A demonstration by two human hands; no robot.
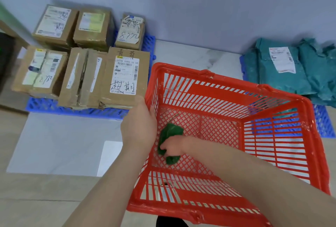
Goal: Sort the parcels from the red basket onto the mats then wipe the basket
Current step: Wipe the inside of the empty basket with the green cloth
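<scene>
The red basket [272, 154] stands on the floor in the middle, with no parcels inside. My left hand [139, 126] grips its left rim. Inside the basket, my right hand [173, 147] holds a crumpled green cloth [171, 132] against the mesh bottom near the left wall. Several cardboard parcels [125, 77] lie on a blue mat [76, 111] at the left. Several teal bag parcels [283, 68] lie on another blue mat [325, 125] at the right.
A pale wall runs behind both mats. Grey and marbled floor tiles [69, 143] lie between the mats and in front of the left one. A dark object [5, 59] sits at the far left edge.
</scene>
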